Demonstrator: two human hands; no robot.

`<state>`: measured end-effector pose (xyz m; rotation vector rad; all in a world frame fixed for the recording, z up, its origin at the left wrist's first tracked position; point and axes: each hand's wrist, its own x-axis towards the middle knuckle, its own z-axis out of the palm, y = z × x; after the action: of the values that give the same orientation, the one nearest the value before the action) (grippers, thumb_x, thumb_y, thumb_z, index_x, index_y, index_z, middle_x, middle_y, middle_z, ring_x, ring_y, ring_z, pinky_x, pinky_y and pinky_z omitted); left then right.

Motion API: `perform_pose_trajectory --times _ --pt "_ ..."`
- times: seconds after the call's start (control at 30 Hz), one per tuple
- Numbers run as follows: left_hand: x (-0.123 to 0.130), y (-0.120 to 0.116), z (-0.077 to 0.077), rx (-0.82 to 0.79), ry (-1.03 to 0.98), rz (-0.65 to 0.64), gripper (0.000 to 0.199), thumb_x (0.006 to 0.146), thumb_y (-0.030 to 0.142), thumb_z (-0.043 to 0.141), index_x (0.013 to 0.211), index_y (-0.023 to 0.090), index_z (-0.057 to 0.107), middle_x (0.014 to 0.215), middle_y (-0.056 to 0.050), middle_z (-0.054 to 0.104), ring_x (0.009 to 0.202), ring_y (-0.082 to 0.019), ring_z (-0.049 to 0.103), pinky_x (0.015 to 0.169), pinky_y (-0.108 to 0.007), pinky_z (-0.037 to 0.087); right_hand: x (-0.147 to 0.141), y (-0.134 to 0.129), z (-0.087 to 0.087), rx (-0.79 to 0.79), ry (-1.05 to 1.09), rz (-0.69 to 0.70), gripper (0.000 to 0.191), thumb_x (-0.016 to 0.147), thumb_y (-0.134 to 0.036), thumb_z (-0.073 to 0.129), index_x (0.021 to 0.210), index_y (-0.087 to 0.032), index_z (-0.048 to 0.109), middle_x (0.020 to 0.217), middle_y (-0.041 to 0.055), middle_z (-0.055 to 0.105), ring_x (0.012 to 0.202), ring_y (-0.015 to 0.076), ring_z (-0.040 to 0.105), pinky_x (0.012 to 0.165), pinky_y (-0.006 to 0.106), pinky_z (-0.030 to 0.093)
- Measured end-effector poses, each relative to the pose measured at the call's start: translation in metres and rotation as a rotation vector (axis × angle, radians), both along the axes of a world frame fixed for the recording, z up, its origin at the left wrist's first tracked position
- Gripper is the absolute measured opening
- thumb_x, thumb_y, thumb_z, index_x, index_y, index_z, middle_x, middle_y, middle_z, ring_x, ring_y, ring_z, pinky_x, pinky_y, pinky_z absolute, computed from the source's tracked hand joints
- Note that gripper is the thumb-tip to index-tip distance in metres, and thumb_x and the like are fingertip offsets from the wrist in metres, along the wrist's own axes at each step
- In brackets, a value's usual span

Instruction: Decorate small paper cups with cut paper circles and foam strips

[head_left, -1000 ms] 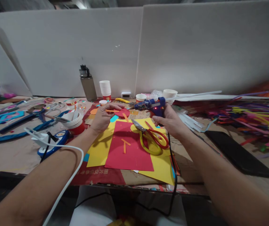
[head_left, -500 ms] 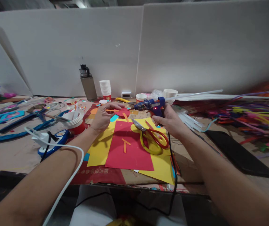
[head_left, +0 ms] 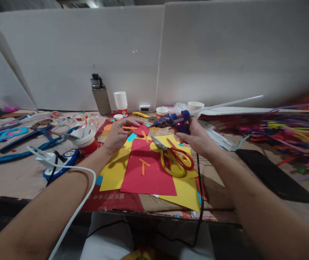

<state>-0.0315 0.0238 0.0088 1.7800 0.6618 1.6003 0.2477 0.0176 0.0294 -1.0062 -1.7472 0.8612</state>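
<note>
My right hand (head_left: 196, 135) grips a blue hot glue gun (head_left: 180, 121), with a small red light on its side and a clear glue stick (head_left: 235, 103) jutting from its back. Its nozzle points left, at the edge of a red paper circle (head_left: 142, 130). That circle is pinched in my left hand (head_left: 120, 133), and orange paper strips (head_left: 145, 136) stick out from it. Whether the nozzle touches the paper I cannot tell. Below lie a red paper sheet (head_left: 149, 180), yellow sheets (head_left: 184, 198) and scissors (head_left: 174, 159) with yellow and red handles.
Paper cups (head_left: 85, 141) holding tools stand left, beside a blue and white device (head_left: 66, 162) with a white cable. Behind are a bottle (head_left: 101, 97), stacked cups (head_left: 120, 103) and yellow-handled pliers (head_left: 142, 115). A black phone-like slab (head_left: 274, 175) and colourful pipe cleaners (head_left: 297, 141) lie right.
The glue gun has tipped slightly, its nozzle lower against the red circle in view and its glue stick's rear end higher. My left hand has hardly moved.
</note>
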Motion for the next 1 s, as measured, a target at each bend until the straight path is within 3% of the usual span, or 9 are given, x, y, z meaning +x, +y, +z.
perform_pose_trajectory --times 0.23,0.4,0.5,0.6,0.7,0.8,0.9,1.0 --pt "0.001 -0.005 0.005 -0.016 0.12 -0.007 0.024 0.063 0.038 0.082 0.077 0.021 0.073 0.098 -0.009 0.073 0.1 -0.025 0.065 0.094 -0.044 0.049 0.006 -0.007 0.011 0.156 -0.2 -0.046 0.048 0.075 -0.025 0.068 0.119 -0.025 0.048 0.105 0.0057 0.064 0.097 0.0262 0.06 0.085 0.042 0.049" --pt "0.003 -0.007 0.005 -0.01 0.106 -0.015 0.017 0.067 0.033 0.08 0.078 0.022 0.073 0.099 -0.009 0.073 0.1 -0.024 0.065 0.095 -0.043 0.048 0.007 -0.018 0.024 0.186 -0.411 -0.184 0.043 0.07 -0.019 0.07 0.108 -0.024 0.052 0.089 0.0065 0.065 0.089 0.0308 0.061 0.082 0.046 0.048" --pt "0.002 -0.005 0.002 0.003 0.056 0.005 0.021 0.066 0.032 0.081 0.081 0.021 0.073 0.102 -0.009 0.073 0.103 -0.025 0.065 0.095 -0.044 0.049 0.009 -0.007 0.013 0.167 -0.328 -0.288 0.041 0.07 -0.02 0.07 0.106 -0.022 0.052 0.095 0.0087 0.065 0.089 0.0298 0.062 0.08 0.044 0.05" --pt "0.003 -0.002 0.0 -0.007 -0.01 0.048 0.024 0.062 0.031 0.083 0.08 0.02 0.071 0.101 -0.009 0.073 0.102 -0.024 0.065 0.094 -0.044 0.05 0.015 0.014 -0.011 -0.023 -0.233 -0.454 0.036 0.069 -0.024 0.071 0.1 -0.02 0.055 0.083 0.0093 0.066 0.072 0.0259 0.063 0.063 0.039 0.052" --pt "0.005 0.0 -0.001 -0.046 -0.087 0.054 0.025 0.062 0.028 0.084 0.081 0.02 0.069 0.101 -0.008 0.072 0.103 -0.023 0.066 0.094 -0.043 0.051 0.023 0.031 -0.032 -0.139 -0.267 -0.42 0.025 0.069 -0.028 0.073 0.089 -0.019 0.06 0.064 0.0055 0.064 0.059 0.0224 0.062 0.057 0.035 0.051" --pt "0.005 0.003 -0.003 -0.091 -0.163 0.019 0.027 0.062 0.027 0.084 0.083 0.021 0.068 0.101 -0.007 0.073 0.102 -0.022 0.066 0.092 -0.042 0.052 0.029 0.037 -0.037 -0.169 -0.335 -0.411 0.018 0.07 -0.031 0.072 0.078 -0.018 0.063 0.057 0.005 0.062 0.059 0.0224 0.064 0.059 0.034 0.051" --pt "0.005 0.005 -0.004 -0.124 -0.216 -0.004 0.03 0.061 0.029 0.085 0.084 0.021 0.067 0.099 -0.005 0.074 0.099 -0.021 0.067 0.09 -0.039 0.053 0.03 0.03 -0.029 -0.143 -0.546 -0.487 0.016 0.069 -0.029 0.073 0.068 -0.017 0.063 0.065 0.0118 0.065 0.074 0.0283 0.066 0.069 0.038 0.05" --pt "0.007 0.005 -0.002 -0.141 -0.246 -0.019 0.032 0.061 0.03 0.085 0.085 0.021 0.067 0.094 -0.004 0.074 0.093 -0.019 0.069 0.086 -0.035 0.054 0.017 0.012 -0.014 0.069 -0.916 -0.607 0.019 0.075 -0.032 0.069 0.074 -0.013 0.066 0.086 0.0191 0.066 0.091 0.0326 0.063 0.081 0.043 0.047"
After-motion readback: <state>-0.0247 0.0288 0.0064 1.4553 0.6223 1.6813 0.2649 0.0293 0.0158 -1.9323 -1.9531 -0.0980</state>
